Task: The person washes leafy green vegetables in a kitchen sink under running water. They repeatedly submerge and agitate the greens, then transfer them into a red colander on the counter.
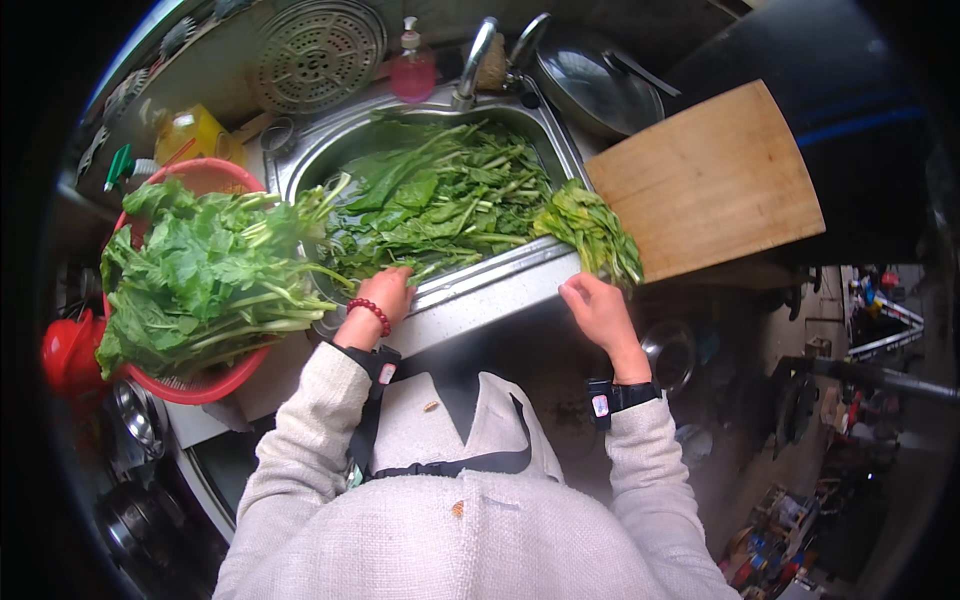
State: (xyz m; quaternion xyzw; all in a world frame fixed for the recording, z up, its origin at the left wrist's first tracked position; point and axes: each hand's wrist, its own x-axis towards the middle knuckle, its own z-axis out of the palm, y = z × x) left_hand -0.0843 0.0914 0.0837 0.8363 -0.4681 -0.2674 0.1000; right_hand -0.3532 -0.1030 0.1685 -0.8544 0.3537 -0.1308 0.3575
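A steel sink (551, 142) holds water and many leafy greens (442, 195). My left hand (386, 296), with a red bead bracelet, lies at the sink's near edge against the greens; its fingertips are partly hidden, so a grip cannot be made out. My right hand (600, 311) is just below a bunch of yellowing leaves (589, 225) draped over the sink's right front corner. Its thumb and forefinger are close together, and whether they pinch anything is unclear. Left of the sink, a red plastic basket (217, 394) carries a heap of leafy greens with pale stems (202, 262).
A wooden cutting board (712, 180) lies right of the sink, near a lidded pan (600, 82). Behind the sink stand the faucet (476, 64), a pink soap pump bottle (412, 71) and a round perforated steamer plate (319, 56). A yellow container (195, 135) stands behind the basket.
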